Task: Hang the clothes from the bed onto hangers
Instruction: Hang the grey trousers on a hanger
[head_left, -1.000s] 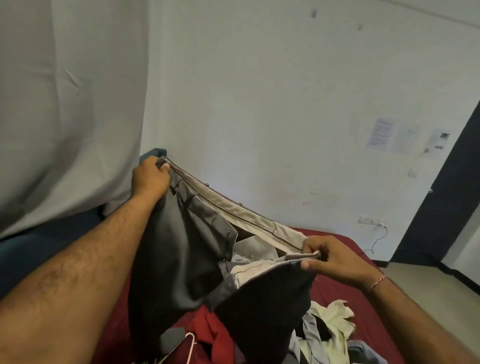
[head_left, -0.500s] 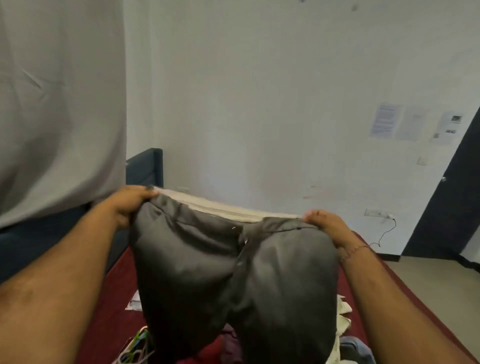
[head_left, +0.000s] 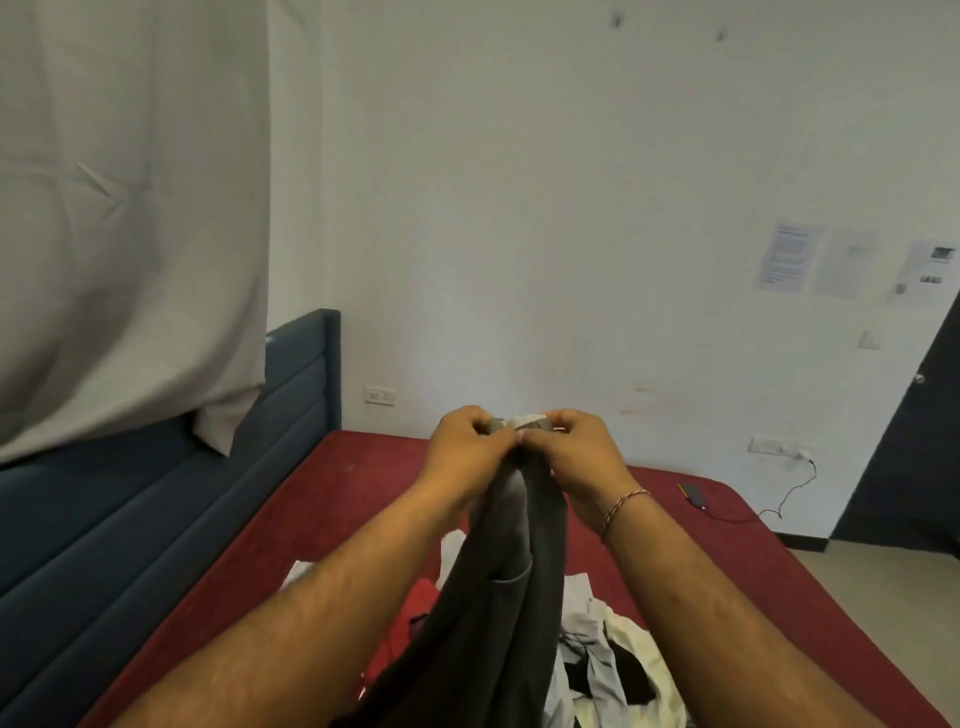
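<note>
A white curtain (head_left: 130, 218) hangs at far left over a blue headboard (head_left: 291, 395). Above the red bed (head_left: 363, 483), the left hand (head_left: 465, 449) curls round the waistband of grey trousers (head_left: 498, 587), pinching it. The right hand (head_left: 576, 457) touches the left and grips the same waistband, fingers curled. The trousers hang down between the forearms over a pile of clothes (head_left: 608, 654) on the bed. Papers (head_left: 789, 260) are stuck to the wall at right.

A white wall (head_left: 519, 208) bearing taped papers (head_left: 789, 260), a blue padded headboard (head_left: 301, 374), grey curtain (head_left: 130, 208) and dark door (head_left: 914, 441).
</note>
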